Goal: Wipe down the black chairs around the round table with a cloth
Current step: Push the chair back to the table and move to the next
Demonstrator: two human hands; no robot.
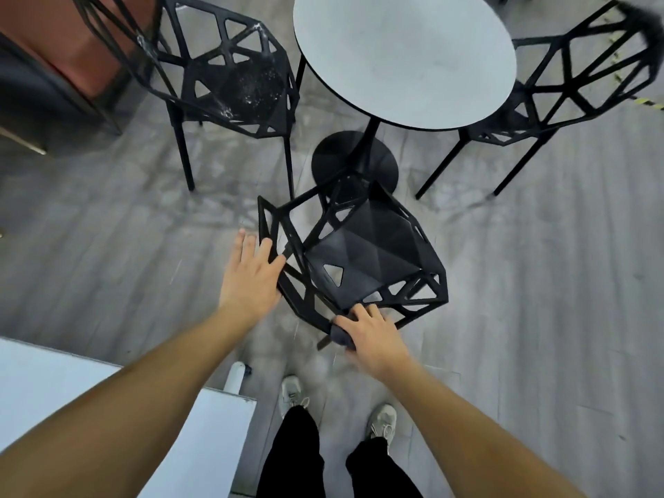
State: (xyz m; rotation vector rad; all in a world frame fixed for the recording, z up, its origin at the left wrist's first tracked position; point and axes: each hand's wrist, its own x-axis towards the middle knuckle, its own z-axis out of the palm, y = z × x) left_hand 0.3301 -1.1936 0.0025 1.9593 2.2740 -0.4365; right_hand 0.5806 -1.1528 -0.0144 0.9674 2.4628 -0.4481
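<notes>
A black lattice chair point(363, 246) stands right in front of me, its seat facing the round grey table point(402, 55). My right hand point(373, 336) presses a dark cloth point(340, 334) against the chair's backrest rim. My left hand point(251, 274) rests on the left armrest edge, fingers spread and thumb hooked over the frame. A second black chair point(230, 80) stands at the far left with whitish specks on its seat. The third black chair point(575, 88) stands to the right of the table.
A white table corner point(118, 400) sits at my lower left beside my legs and shoes. A reddish-brown cabinet point(72, 41) occupies the top left. Yellow-black floor tape point(646, 102) runs at the right edge. The table's black base point(354, 163) lies behind the near chair.
</notes>
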